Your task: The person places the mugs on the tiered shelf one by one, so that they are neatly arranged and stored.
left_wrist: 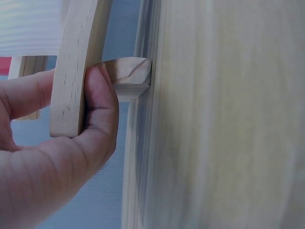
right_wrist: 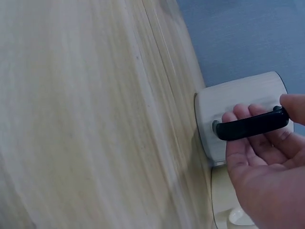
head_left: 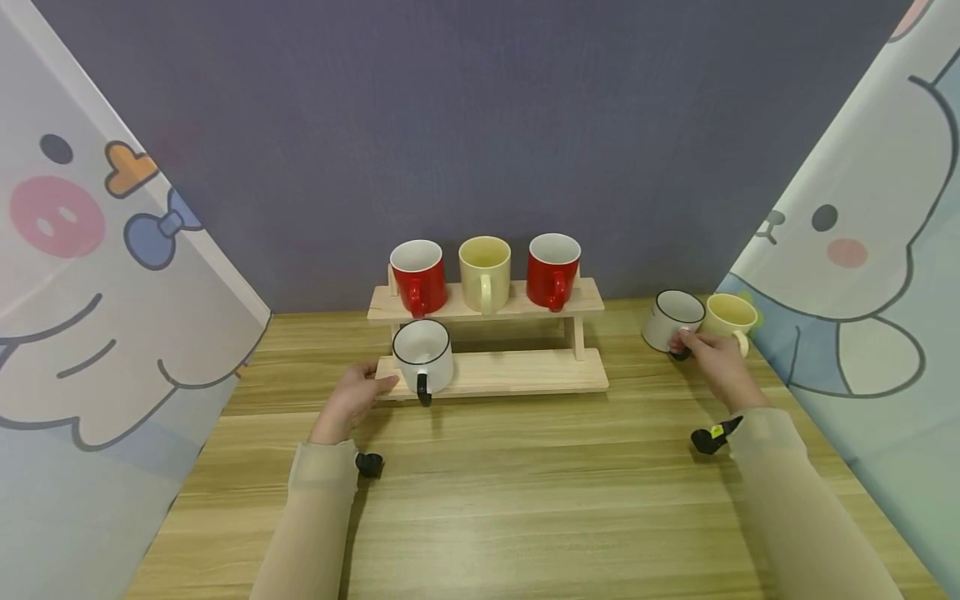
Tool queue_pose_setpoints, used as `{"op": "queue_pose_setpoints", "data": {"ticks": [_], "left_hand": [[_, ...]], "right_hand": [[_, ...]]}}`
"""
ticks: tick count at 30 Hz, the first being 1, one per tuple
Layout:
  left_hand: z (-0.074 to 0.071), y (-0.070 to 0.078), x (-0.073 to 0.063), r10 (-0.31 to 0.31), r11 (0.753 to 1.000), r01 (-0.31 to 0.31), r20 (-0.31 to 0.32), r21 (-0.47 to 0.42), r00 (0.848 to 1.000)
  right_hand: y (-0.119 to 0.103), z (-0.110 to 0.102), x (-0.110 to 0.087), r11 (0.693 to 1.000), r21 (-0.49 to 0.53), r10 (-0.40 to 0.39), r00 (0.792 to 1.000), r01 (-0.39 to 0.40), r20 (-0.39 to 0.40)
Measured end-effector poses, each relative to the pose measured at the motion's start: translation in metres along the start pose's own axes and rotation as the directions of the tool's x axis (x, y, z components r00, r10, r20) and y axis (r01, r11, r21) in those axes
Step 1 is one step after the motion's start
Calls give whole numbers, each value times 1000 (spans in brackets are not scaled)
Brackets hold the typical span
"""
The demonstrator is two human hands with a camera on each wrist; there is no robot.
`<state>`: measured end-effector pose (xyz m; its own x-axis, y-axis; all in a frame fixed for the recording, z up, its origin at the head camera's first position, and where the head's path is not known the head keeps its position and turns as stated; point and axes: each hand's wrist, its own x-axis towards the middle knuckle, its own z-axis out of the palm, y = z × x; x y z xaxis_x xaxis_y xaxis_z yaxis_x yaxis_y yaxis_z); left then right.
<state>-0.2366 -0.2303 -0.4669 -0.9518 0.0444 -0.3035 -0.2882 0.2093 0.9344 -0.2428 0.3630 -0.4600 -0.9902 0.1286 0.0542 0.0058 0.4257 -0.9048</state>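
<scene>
My left hand (head_left: pixel 356 397) grips the left end of the lower board of a two-tier wooden rack (head_left: pixel 525 372). In the left wrist view, thumb and fingers wrap the board end (left_wrist: pixel 71 95). On that board, just beside the hand, stands a white mug (head_left: pixel 429 358) with a black rim and black handle. At the right, my right hand (head_left: pixel 716 362) holds the black handle (right_wrist: pixel 252 125) of another white mug (head_left: pixel 667 327), fingers behind the handle and thumb at its top. That mug stands upright on the table, touching or close to a yellow mug (head_left: pixel 731 313).
On the rack's upper board stand a red mug (head_left: pixel 420 282), a yellow mug (head_left: pixel 483 275) and a second red mug (head_left: pixel 551 275), handles facing front. A grey wall (head_left: pixel 480 125) closes off the back of the wooden table (head_left: pixel 517 492). Cartoon panels (head_left: pixel 847 275) flank both sides.
</scene>
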Motion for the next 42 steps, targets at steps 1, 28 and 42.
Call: {"op": "queue_pose_setpoints", "data": {"ticks": [1, 28, 42], "left_hand": [[0, 0, 0, -1, 1000, 1, 0, 1, 1000], [0, 0, 1, -6, 1000, 6, 1, 8, 1000], [0, -1, 2, -7, 1000, 7, -8, 9, 1000]], "right_hand": [[1, 1, 1, 1000, 7, -5, 1000, 5, 4], [-17, 22, -14, 818, 573, -37, 999, 49, -32], [-47, 28, -32, 819, 564, -88, 994, 106, -59]]}}
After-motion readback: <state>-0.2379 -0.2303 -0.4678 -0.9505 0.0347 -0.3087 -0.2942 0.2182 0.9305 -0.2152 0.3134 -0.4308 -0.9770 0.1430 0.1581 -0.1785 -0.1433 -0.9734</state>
